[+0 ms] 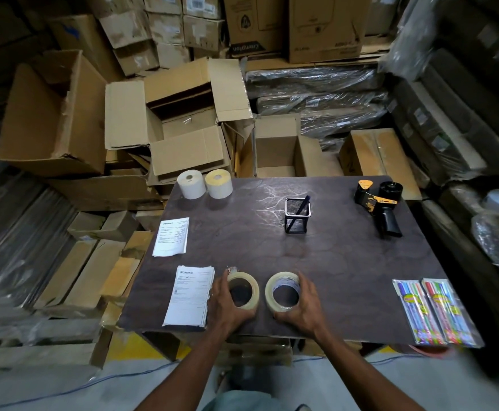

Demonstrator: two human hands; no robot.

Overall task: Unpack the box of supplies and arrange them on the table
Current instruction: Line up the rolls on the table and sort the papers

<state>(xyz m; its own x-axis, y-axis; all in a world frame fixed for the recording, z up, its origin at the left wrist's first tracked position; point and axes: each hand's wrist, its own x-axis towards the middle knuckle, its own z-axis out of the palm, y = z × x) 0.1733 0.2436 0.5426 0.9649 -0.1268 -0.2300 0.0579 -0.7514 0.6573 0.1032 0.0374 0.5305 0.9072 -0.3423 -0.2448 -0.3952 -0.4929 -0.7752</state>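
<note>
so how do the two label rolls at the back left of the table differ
The left label roll looks plain white, while the right label roll has a yellowish tint on top. The left one sits at the table's far left corner; the right one stands beside it, further in. The left one also appears slightly bigger. Both stand on end with the core hole facing up, side by side and close together, away from both hands.

— What's laid out your end?
— I see two clear tape rolls [243, 289] flat at 6 o'clock, label rolls [204, 183] upright at 11, tape dispenser [378, 203] at 1, marker packs [433, 311] at 4.
</note>
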